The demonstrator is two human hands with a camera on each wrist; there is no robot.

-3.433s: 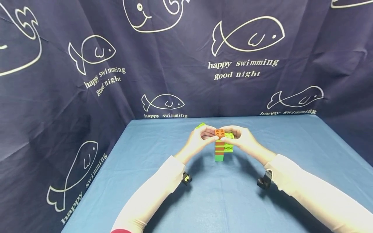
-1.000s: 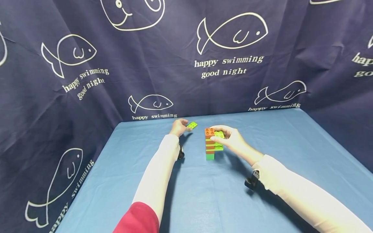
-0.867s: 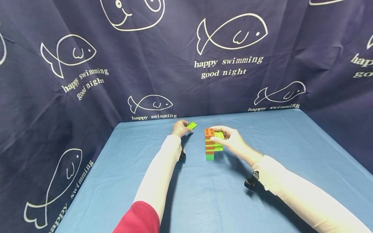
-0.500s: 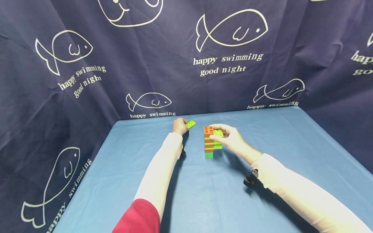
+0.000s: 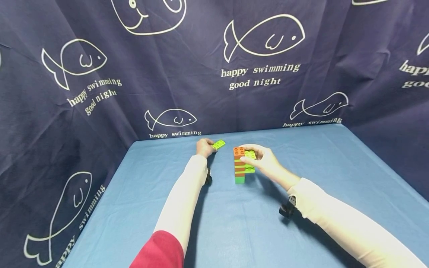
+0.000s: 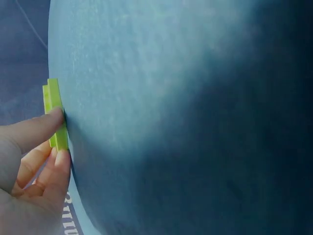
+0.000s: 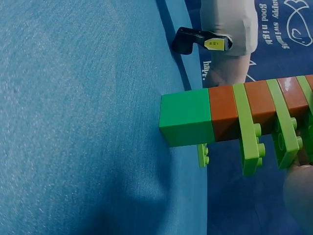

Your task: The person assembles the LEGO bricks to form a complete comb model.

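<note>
At the back of the table my left hand (image 5: pixel 205 147) pinches a thin lime-green toy building brick (image 5: pixel 219 143) with studs on top. The left wrist view has its thumb and fingertips on the edges of that lime brick (image 6: pixel 57 125). To the right stands an upright tower of toy bricks (image 5: pixel 239 172), orange layers alternating with thin lime ones over a green base (image 7: pixel 186 113). My right hand (image 5: pixel 266 160) grips the tower near its top, thumb on the front and fingers behind. The lime layers stick out of the tower's right side.
A blue cloth covers the table (image 5: pixel 234 223). Close behind it hangs a dark blue curtain (image 5: pixel 201 74) with white fish drawings, which also runs along both sides. A small black camera (image 5: pixel 287 207) sits at the right wrist.
My left hand has left the tower, moved left and back, and taken hold of the thin lime brick. My right hand stays on the tower. The head view has shifted slightly.
</note>
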